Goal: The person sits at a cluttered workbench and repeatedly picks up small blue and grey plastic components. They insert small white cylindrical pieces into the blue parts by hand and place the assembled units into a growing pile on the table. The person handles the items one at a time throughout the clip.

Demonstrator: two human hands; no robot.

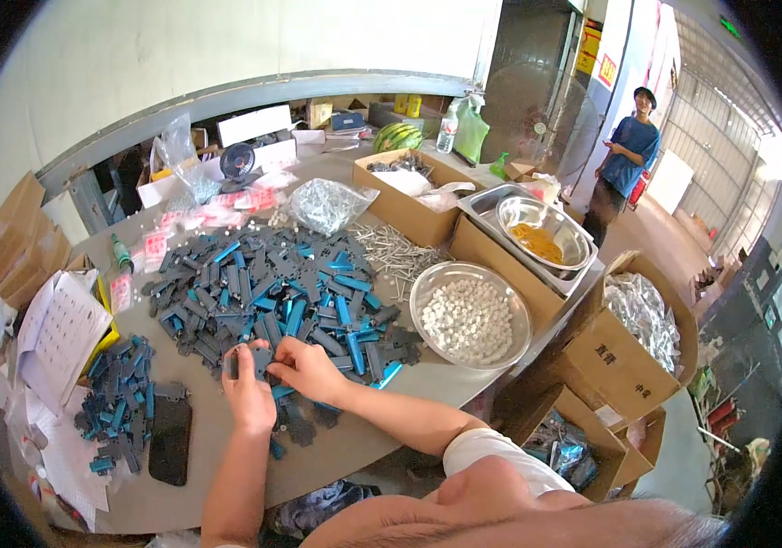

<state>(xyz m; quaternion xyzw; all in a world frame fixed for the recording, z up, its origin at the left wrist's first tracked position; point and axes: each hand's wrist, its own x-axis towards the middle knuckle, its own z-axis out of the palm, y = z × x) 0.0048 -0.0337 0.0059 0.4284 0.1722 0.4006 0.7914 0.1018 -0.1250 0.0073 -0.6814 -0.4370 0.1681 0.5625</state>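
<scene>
My left hand (pixel 250 396) is closed around a flat dark grey plastic part (pixel 262 359), thumb and fingers gripping its sides. Close against the part's right edge, the fingers of my right hand (pixel 311 370) are pinched together; whatever lies between them is hidden. Just beyond both hands spreads a big heap of dark grey and blue plastic parts (pixel 236 283). A few loose dark grey parts (pixel 297 427) lie below my right wrist. To the right of the heap stands a round metal bowl (pixel 526 336) of small white pieces (pixel 469 315).
Long metal pins (pixel 398 258) lie behind the bowl. On the left are a black phone (pixel 170 444), a smaller heap of parts (pixel 119 402) and paper sheets (pixel 73 320). Cardboard boxes (pixel 606 365) crowd the right side. A person (pixel 630 151) stands farther back.
</scene>
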